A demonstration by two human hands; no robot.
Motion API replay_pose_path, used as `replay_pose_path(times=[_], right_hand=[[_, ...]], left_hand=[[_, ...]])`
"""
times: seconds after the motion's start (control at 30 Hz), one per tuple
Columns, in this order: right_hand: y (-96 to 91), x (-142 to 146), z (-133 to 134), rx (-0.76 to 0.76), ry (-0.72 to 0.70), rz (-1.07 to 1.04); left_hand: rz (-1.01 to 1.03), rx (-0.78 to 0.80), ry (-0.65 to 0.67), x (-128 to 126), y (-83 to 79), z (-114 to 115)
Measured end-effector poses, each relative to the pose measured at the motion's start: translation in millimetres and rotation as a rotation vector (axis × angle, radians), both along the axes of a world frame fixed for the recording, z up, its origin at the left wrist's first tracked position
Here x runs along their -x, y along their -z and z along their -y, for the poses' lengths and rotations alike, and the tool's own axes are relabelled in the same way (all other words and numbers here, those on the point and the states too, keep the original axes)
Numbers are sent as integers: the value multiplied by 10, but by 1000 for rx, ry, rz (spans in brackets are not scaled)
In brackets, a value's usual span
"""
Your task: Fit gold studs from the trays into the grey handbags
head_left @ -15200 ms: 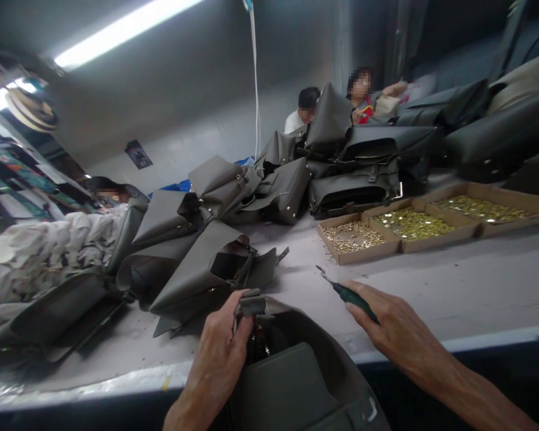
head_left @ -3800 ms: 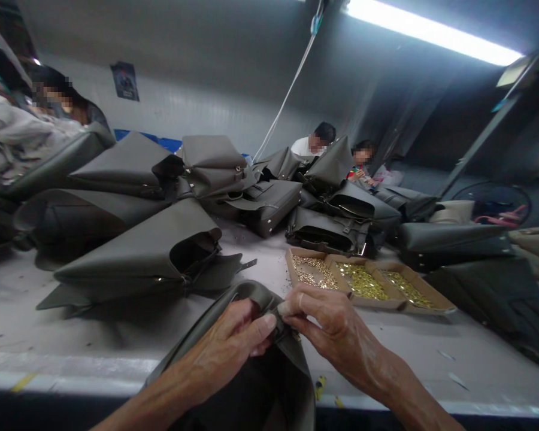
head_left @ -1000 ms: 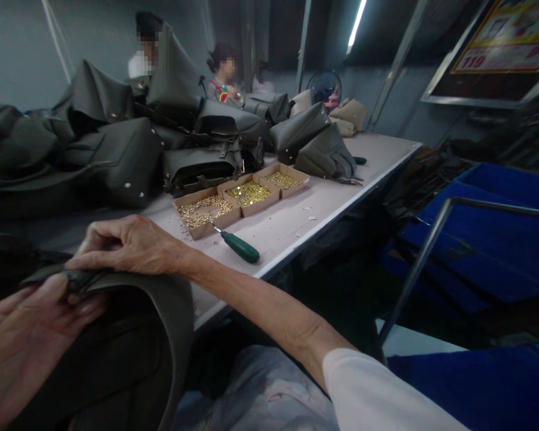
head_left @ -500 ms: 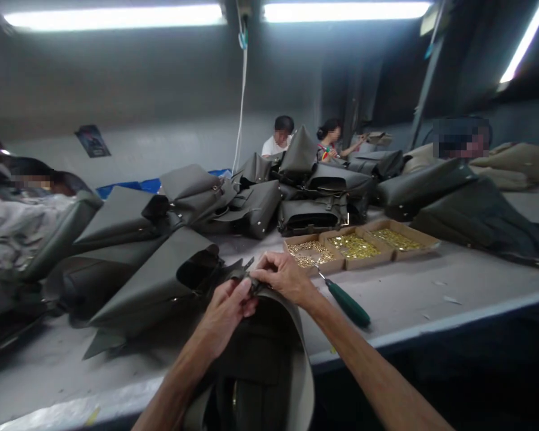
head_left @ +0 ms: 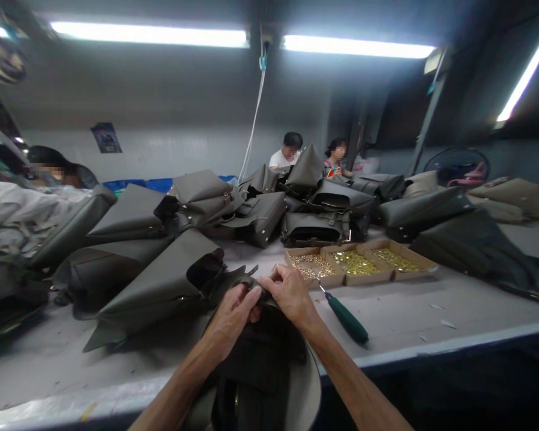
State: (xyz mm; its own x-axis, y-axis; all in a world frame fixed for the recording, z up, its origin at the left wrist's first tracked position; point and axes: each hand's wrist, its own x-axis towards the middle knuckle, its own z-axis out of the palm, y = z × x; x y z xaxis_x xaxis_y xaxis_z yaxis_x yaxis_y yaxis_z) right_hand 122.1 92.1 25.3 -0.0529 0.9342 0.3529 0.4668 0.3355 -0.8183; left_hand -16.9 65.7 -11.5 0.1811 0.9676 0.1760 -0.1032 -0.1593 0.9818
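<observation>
A dark olive bag (head_left: pixel 269 353) hangs over the table's front edge, its opening facing me. At its top rim, my left hand (head_left: pixel 238 308) pinches a dark strap (head_left: pixel 247 275), thumb pressed against the fingers. From the other side my right hand (head_left: pixel 287 293) closes thumb and forefinger on the same strap piece. Both sets of fingertips meet there, hiding whatever small part lies between them. Beside my right hand lies an awl-like tool with a green handle (head_left: pixel 348 317), its metal tip toward the boxes.
Three shallow cardboard boxes (head_left: pixel 339 280) of small gold-coloured metal parts stand behind the tool. Olive bags (head_left: pixel 155 290) are piled to the left and across the back. Several co-workers sit beyond, one person (head_left: pixel 286 157) in white. Small scraps (head_left: pixel 448 324) lie on the right.
The view has shifted slightly, so the scene sits a little lower and further right. Both hands keep their pinch on the strap. A co-worker at the back has lowered an arm.
</observation>
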Motion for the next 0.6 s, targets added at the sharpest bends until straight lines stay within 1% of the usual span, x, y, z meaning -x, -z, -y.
replay_pose_path(times=[0.1, 0.17, 0.3, 0.37, 0.47, 0.6], right_hand=[[-50, 2, 7, -4, 7, 48], [-70, 10, 18, -9, 20, 75], [-38, 55, 73, -24, 114, 110], [-17, 71, 95, -29, 148, 130], [-38, 36, 105, -29, 126, 181], [-152, -153, 206, -52, 45, 326]], left_hand=[[-39, -33, -1, -17, -35, 12], [-74, -61, -25, -37, -59, 28], [-156, -109, -109, -70, -87, 61], [-176, -118, -128, -72, -91, 69], [-184, -105, -121, -62, -104, 73], [-169, -72, -107, -57, -175, 111]])
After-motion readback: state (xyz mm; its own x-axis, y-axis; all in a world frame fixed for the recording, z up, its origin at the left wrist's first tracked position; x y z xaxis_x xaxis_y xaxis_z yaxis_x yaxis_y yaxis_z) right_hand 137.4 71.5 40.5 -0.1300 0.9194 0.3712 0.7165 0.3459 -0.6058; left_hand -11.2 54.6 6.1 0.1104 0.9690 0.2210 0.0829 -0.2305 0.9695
